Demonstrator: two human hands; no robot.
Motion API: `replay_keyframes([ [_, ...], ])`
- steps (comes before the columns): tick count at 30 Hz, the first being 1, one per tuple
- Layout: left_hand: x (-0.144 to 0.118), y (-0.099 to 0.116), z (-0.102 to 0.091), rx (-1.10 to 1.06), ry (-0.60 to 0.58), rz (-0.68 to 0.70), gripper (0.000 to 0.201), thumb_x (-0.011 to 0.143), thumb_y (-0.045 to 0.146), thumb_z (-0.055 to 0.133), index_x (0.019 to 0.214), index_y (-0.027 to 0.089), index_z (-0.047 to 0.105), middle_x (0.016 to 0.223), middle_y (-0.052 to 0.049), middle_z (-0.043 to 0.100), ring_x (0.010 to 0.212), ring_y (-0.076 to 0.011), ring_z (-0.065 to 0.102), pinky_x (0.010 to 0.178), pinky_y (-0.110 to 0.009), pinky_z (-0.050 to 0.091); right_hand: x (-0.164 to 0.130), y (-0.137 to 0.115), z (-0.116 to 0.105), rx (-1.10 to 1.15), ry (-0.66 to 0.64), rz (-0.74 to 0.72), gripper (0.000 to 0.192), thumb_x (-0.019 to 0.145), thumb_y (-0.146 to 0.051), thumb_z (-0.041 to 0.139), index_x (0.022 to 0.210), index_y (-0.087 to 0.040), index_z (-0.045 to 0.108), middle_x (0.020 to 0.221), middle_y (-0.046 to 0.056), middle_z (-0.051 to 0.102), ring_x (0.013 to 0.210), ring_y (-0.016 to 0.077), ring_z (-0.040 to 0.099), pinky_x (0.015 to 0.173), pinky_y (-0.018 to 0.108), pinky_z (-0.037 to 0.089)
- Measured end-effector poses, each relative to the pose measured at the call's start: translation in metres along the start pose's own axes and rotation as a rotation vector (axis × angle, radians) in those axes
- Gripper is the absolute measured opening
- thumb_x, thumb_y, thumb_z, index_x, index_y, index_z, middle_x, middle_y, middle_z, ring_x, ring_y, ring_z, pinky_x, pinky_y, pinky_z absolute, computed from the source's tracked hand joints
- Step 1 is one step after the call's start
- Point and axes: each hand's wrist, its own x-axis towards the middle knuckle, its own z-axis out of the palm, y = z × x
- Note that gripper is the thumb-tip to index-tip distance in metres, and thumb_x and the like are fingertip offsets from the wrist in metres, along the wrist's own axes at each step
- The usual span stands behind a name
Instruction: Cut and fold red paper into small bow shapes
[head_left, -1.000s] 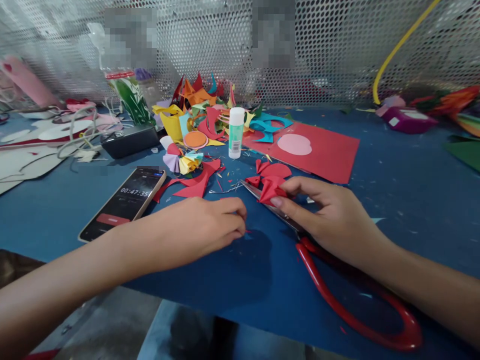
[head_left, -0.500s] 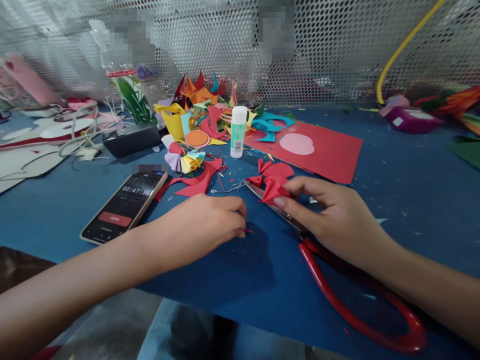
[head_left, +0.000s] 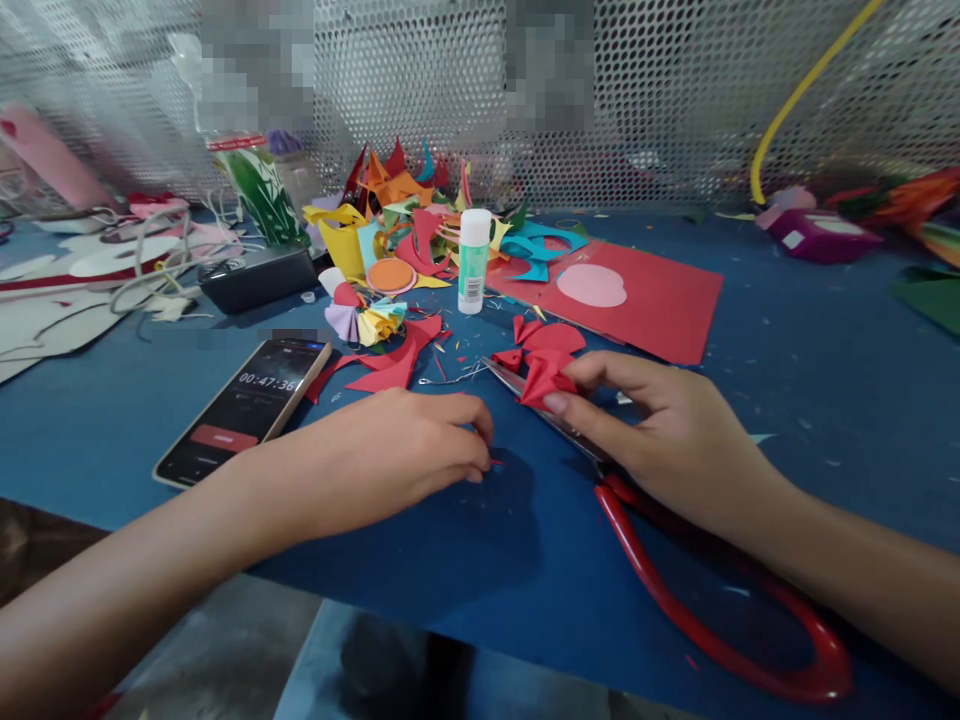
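My right hand (head_left: 660, 415) pinches a folded red paper piece (head_left: 546, 378) between thumb and forefinger. The paper is over the blades of the scissors (head_left: 551, 420), which lie on the table with their red handles (head_left: 637, 555) under and beside my right wrist. Low over the tabletop, my left hand (head_left: 431, 440) has its fingers curled together. A thin red sliver (head_left: 496, 463) shows at its fingertips; whether they grip it I cannot tell. Just behind the folded piece are more red paper cut-outs (head_left: 559, 338). A bent wire (head_left: 454, 378) lies near the scissor tips.
A glue stick (head_left: 472, 262) stands upright before a heap of coloured paper scraps (head_left: 405, 225). Left of my hands are a phone (head_left: 244, 410), a black box (head_left: 259, 280) and a green-labelled bottle (head_left: 259, 190). Red sheets (head_left: 660, 310) lie behind; a purple box (head_left: 821, 237) is far right.
My left fingers have shifted slightly left and loosened a little beside the red sliver. My right hand keeps its hold on the folded red paper. The whole view has drifted slightly.
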Motion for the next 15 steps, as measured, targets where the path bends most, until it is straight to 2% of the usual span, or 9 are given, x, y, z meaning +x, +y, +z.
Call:
replay_keyframes([
  [6, -0.001, 0.004, 0.004, 0.147, -0.038, 0.032, 0.024, 0.09, 0.012, 0.039, 0.097, 0.017, 0.061, 0.101, -0.004, 0.058, 0.086, -0.0123, 0.059, 0.078, -0.023, 0.048, -0.001, 0.003, 0.0, -0.013, 0.005, -0.032, 0.008, 0.083, -0.023, 0.055, 0.075, -0.022, 0.058, 0.065, -0.005, 0.058, 0.054, 0.0089, 0.049, 0.051, 0.021, 0.037],
  [11, -0.001, 0.006, 0.013, 0.285, -0.016, 0.045, 0.02, 0.089, 0.014, 0.04, 0.093, 0.015, 0.06, 0.1, -0.005, 0.055, 0.076, -0.0112, 0.057, 0.067, -0.022, 0.048, -0.001, 0.005, 0.0, -0.016, -0.001, -0.044, 0.008, 0.083, -0.023, 0.056, 0.075, -0.021, 0.058, 0.065, -0.005, 0.057, 0.056, 0.0085, 0.05, 0.053, 0.02, 0.038],
  [15, -0.001, 0.006, 0.014, 0.302, 0.014, 0.06, 0.019, 0.089, 0.015, 0.041, 0.088, 0.015, 0.06, 0.101, -0.005, 0.054, 0.076, -0.011, 0.056, 0.065, -0.021, 0.049, -0.001, 0.005, -0.001, -0.018, -0.002, -0.054, 0.009, 0.084, -0.024, 0.055, 0.076, -0.021, 0.058, 0.066, -0.005, 0.058, 0.058, 0.0086, 0.051, 0.055, 0.02, 0.039],
])
